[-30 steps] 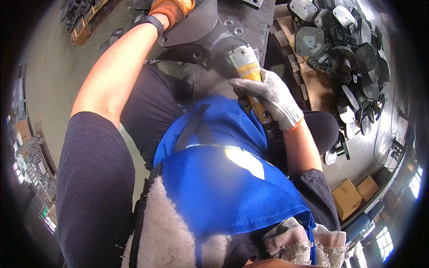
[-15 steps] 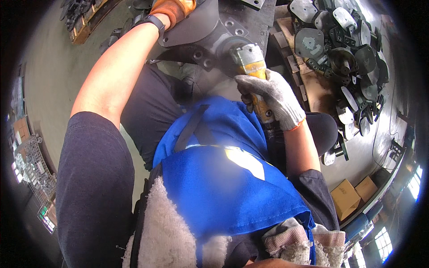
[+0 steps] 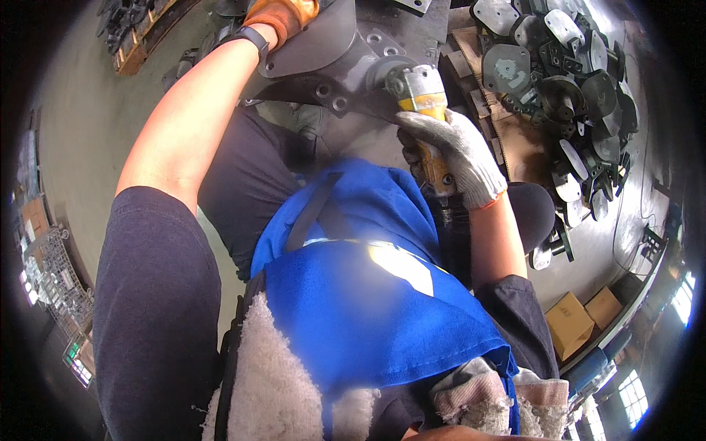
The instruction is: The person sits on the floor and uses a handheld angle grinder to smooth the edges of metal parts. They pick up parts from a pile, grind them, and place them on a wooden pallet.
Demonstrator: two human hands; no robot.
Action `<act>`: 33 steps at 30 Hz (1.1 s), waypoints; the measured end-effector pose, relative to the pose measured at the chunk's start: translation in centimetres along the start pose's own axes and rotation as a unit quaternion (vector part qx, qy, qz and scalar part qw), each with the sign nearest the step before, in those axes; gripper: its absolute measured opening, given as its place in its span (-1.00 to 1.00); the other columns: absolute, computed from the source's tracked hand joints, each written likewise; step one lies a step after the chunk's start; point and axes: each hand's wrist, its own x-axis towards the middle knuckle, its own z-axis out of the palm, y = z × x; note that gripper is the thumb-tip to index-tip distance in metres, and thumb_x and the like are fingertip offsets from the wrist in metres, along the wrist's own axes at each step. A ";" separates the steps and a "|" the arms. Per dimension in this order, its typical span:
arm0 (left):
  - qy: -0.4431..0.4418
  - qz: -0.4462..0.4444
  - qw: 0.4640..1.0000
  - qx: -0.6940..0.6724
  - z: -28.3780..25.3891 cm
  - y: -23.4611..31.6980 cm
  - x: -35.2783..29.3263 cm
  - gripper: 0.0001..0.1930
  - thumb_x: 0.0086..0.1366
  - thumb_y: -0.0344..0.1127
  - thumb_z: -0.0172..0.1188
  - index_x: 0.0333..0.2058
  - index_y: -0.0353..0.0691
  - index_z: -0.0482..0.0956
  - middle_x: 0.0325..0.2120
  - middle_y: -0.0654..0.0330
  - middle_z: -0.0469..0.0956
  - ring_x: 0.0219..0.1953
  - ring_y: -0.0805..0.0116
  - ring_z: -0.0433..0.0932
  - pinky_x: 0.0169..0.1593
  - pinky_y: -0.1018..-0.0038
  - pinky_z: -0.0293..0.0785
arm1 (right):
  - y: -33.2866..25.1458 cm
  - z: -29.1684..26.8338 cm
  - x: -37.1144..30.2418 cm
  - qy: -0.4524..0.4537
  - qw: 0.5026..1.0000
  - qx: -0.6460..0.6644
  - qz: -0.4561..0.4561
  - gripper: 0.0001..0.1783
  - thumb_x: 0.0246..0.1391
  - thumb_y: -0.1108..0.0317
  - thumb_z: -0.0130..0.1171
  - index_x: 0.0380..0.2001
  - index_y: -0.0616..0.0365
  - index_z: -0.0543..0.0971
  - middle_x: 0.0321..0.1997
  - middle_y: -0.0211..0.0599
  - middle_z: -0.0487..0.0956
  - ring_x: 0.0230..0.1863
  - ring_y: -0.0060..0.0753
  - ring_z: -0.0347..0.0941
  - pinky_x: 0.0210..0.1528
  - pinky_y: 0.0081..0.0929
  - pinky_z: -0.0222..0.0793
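My right hand [image 3: 457, 151], in a pale knit glove, is wrapped round the yellow body of an angle grinder [image 3: 426, 103]. The grinder's silver head points away from me, and its disc lies against or just over a dark steel part [image 3: 346, 77], beside a round boss; actual contact cannot be made out. That part has a rounded flat plate and several bolt holes. At the top edge, my left hand [image 3: 283, 16] in an orange glove is closed on the rounded plate of the part. Its fingertips are partly cut off by the frame.
A dark steel work surface [image 3: 423, 33] lies under the part. To the right, many dark metal parts [image 3: 566, 103] are heaped on a wooden pallet [image 3: 482, 81]. Cardboard boxes [image 3: 570, 323] stand at the lower right. Another loaded pallet [image 3: 140, 48] is at the far left.
My right hand and the angle grinder have shifted slightly to the right along the part. My left hand and the steel part are nearly where they were.
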 end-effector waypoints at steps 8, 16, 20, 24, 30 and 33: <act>0.006 0.019 1.000 -0.008 1.0 -0.4 0.6 -0.33 0.27 0.28 0.22 0.07 -0.21 0.66 0.03 -0.11 0.65 0.15 -0.02 0.60 0.23 0.17 0.49 | -0.3 0.3 0.7 -0.021 1.000 -0.005 -0.004 -0.66 0.19 0.14 0.40 -0.22 0.18 0.59 -0.48 -0.40 0.57 -0.54 -0.56 0.49 -0.51 -0.57 0.43; 0.039 0.049 0.998 -0.019 2.2 -2.1 2.1 -0.38 0.25 0.21 0.25 -0.01 -0.27 0.68 -0.05 -0.17 0.67 0.08 -0.05 0.63 0.16 0.18 0.53 | 1.2 -1.7 -0.5 0.041 0.999 -0.030 -0.009 -0.69 0.19 0.13 0.39 -0.22 0.14 0.60 -0.46 -0.43 0.57 -0.54 -0.57 0.47 -0.51 -0.57 0.41; 0.078 0.086 0.993 -0.021 3.3 -3.8 3.2 -0.41 0.24 0.18 0.26 -0.05 -0.29 0.69 -0.09 -0.19 0.68 0.05 -0.07 0.65 0.13 0.18 0.54 | 1.4 -1.7 -1.4 0.019 1.000 -0.015 -0.008 -0.69 0.19 0.13 0.39 -0.24 0.13 0.59 -0.47 -0.42 0.56 -0.53 -0.57 0.48 -0.49 -0.57 0.43; 0.037 0.092 0.995 -0.030 2.6 -2.9 2.5 -0.52 0.28 0.05 0.24 -0.07 -0.27 0.70 -0.11 -0.19 0.68 0.02 -0.09 0.66 0.11 0.18 0.56 | 0.6 -0.8 -1.4 0.007 0.998 -0.056 0.032 -0.68 0.18 0.11 0.40 -0.28 0.13 0.59 -0.52 -0.41 0.55 -0.55 -0.57 0.48 -0.48 -0.58 0.44; 0.013 0.079 0.997 -0.004 3.4 -4.1 4.1 -0.58 0.30 -0.07 0.19 -0.02 -0.24 0.69 -0.06 -0.16 0.67 0.07 -0.09 0.63 0.15 0.17 0.55 | 0.2 -0.3 -0.6 -0.015 0.996 -0.092 0.008 -0.66 0.17 0.10 0.41 -0.29 0.15 0.58 -0.52 -0.39 0.55 -0.57 -0.56 0.48 -0.48 -0.58 0.45; 0.031 0.084 0.996 0.008 3.8 -4.5 4.4 -0.60 0.30 -0.12 0.16 -0.01 -0.24 0.69 -0.06 -0.17 0.67 0.08 -0.10 0.63 0.16 0.17 0.54 | -0.2 0.1 -0.5 -0.008 0.998 -0.057 0.036 -0.65 0.16 0.11 0.42 -0.27 0.16 0.58 -0.49 -0.38 0.56 -0.54 -0.56 0.50 -0.48 -0.57 0.46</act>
